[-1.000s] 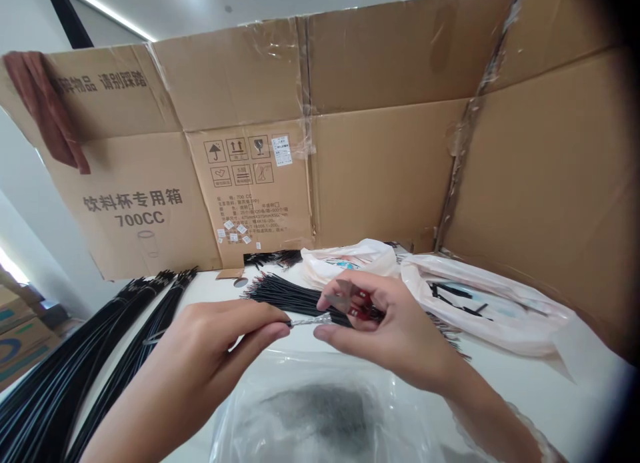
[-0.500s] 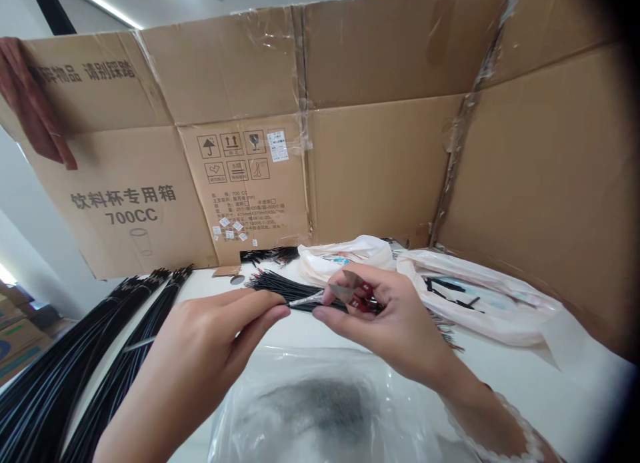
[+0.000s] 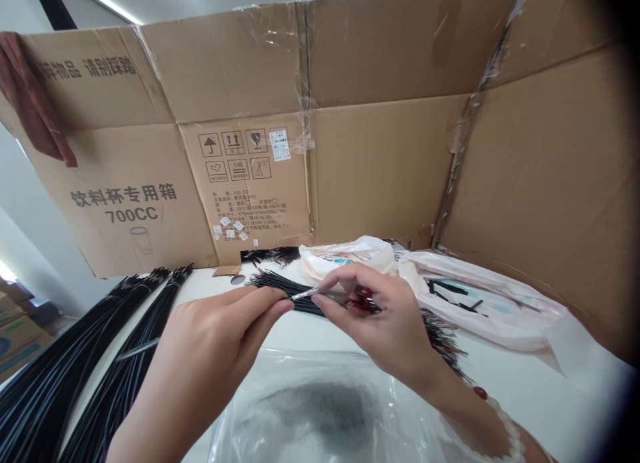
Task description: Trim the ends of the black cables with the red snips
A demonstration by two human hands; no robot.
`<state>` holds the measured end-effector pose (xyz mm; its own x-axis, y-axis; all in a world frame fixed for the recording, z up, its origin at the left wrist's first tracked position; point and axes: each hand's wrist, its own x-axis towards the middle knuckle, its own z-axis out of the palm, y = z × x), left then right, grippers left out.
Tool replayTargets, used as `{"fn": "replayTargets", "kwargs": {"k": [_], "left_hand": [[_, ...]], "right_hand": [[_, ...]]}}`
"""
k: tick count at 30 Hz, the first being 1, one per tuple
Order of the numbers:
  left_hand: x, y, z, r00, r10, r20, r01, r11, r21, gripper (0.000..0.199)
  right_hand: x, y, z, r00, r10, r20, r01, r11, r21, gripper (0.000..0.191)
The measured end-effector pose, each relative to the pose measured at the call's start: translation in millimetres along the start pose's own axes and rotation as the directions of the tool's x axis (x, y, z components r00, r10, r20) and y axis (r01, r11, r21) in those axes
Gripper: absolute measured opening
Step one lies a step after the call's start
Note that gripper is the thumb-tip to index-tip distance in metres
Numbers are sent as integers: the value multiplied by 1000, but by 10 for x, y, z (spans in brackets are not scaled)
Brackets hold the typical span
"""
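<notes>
Between my two hands runs a thin silvery strip (image 3: 304, 294), apparently at the end of a black wire. My left hand (image 3: 220, 336) pinches one end of it between thumb and fingertips. The thumb and forefinger of my right hand (image 3: 383, 316) close on its other end. Small scissors with red handles (image 3: 364, 299) rest inside my right palm, their blades partly hidden by the fingers. Just behind the hands, a bundle of black wires (image 3: 280, 283) with reddish tips lies on the white table (image 3: 500, 383).
Long black wire bundles (image 3: 100, 343) cover the table's left side. White plastic bags (image 3: 500, 316) with black pieces lie at the right. A clear plastic bag (image 3: 320, 409) is nearest me. Tall cardboard (image 3: 380, 169) stands behind, with a brown cloth (image 3: 37, 103) hanging at its left.
My right hand has turned slightly, and the scissors' blades have swung down, now mostly hidden behind its fingers. More wire tips show beside my right wrist.
</notes>
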<state>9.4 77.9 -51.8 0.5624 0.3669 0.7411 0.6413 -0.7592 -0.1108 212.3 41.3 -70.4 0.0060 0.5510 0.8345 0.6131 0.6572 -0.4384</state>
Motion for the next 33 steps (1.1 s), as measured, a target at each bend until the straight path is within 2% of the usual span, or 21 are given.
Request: {"fn": "replayTargets", "kwargs": {"k": [4,7,12,17,21,27,33], "left_hand": [[11,50,40,999,-24,-37,27,996,88,20],[17,115,81,994,-26,-108,40,991,130,21],[19,222,174,981,-44,-190,64,993,101,21],[67,280,245,979,-133,-155,114,985,-127,16],[73,270,260,976,-194,-100,166,958,-235,9],[37,256,273,985,-173,-15,165,958,-234,3],[21,279,283,990,-142,22,143,965,-218,3]], "right_hand": [[-25,29,25,980,-193,-52,180,966,-184,15],[-34,36,61,948,-293,-121,247,923,-293,7],[-61,26,148,962,-217,-164,182,962,-205,2],[-75,12,187,962,-221,-159,201,971,-132,1],[-41,22,99,969,-186,-165,169,979,-111,5],[9,46,-20,985,-113,-128,103,992,-79,39],[30,81,27,990,-60,-130,55,998,-44,17]]}}
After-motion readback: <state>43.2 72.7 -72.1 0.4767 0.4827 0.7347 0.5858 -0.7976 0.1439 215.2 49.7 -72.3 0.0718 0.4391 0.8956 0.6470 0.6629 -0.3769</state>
